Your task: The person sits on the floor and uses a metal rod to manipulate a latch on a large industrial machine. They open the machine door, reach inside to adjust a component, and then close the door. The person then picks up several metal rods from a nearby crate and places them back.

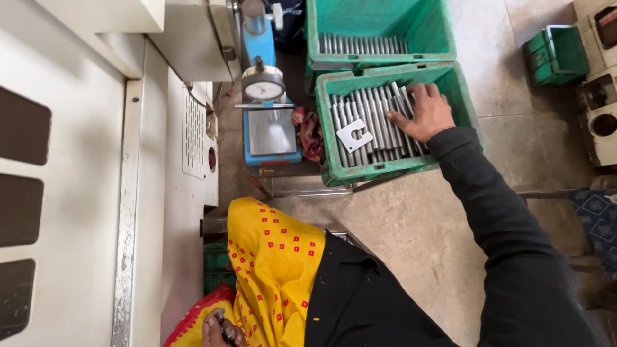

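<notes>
Your right hand (425, 113) reaches to about one o'clock, fingers spread flat on steel rods (369, 122) lying side by side in a green crate (392, 168). The rods look stiff, heavy for their size and probably slick; grip one around its middle. A flat white gauge plate (353, 135) rests on them. Your left hand (220, 326), at six o'clock, is curled around a small metal piece (227, 331). A second crate (379, 32) sits beyond, a dial gauge (263, 85) at eleven o'clock, all above a concrete floor (411, 231).

Head view, single camera: worn high, facing steeply down over the person's lap, floor (418, 225) and green crate (385, 170) near.
</notes>
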